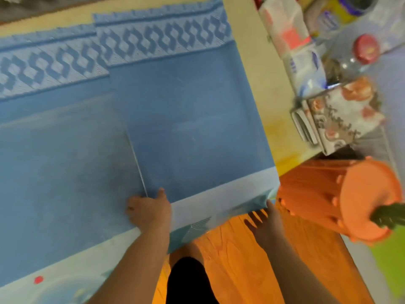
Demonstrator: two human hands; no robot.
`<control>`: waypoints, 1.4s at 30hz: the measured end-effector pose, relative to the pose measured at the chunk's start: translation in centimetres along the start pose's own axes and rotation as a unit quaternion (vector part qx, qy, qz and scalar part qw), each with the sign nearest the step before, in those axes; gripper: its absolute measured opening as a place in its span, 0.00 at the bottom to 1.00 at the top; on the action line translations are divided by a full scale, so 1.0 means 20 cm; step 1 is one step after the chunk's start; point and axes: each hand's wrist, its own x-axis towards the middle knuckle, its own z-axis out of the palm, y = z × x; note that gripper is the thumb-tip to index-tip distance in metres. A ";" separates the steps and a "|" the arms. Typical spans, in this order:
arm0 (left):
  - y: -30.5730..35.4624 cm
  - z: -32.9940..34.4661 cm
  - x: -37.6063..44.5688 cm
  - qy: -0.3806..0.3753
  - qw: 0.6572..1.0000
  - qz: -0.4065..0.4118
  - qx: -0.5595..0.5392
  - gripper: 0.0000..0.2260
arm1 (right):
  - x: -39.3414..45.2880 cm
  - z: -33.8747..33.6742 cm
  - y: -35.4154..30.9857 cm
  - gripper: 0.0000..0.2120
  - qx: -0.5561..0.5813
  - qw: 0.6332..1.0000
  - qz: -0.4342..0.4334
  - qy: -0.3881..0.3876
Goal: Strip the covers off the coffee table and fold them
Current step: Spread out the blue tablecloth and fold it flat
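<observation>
- Step in hand, by the look of it: folding. A blue cover (pixel 186 132) lies doubled on the tan floor (pixel 258 88), one flap over another, patterned border at the far side, pale hem near.
- Left hand (pixel 148 210) rests on the near edge, at the seam where the upper flap ends; thumb up, fingers curled down on the cloth. Whether it pinches the edge or only presses it: can't tell.
- Right hand (pixel 264 224), fingers spread & straight, reaches under the near-right corner, which lifts off an orange wooden surface (pixel 241 260); grips nothing yet.
- Next move prob. calls for catching that corner w/ the right hand while the left pins the seam, then carrying it across to square the fold.
- Right of scene: orange bin (pixel 341 200), blurred cartons & a floral box (pixel 341 119).
</observation>
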 end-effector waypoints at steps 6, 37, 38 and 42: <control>0.03 -0.01 -0.01 -0.084 0.995 -0.021 -0.047 0.23 | 0.00 -0.03 -0.06 0.17 0.099 0.995 0.021 0.008; -0.95 -1.44 0.90 -0.026 0.965 0.060 -0.255 0.15 | -0.66 0.39 0.78 0.08 0.118 0.984 -0.003 -0.136; -0.96 -1.43 0.90 -0.027 0.965 0.062 -0.252 0.16 | -0.63 0.38 0.75 0.09 0.114 0.987 -0.009 -0.113; -1.02 -1.37 0.88 -0.024 0.971 0.065 -0.230 0.12 | -0.55 0.33 0.63 0.08 -0.007 1.000 -0.009 -0.026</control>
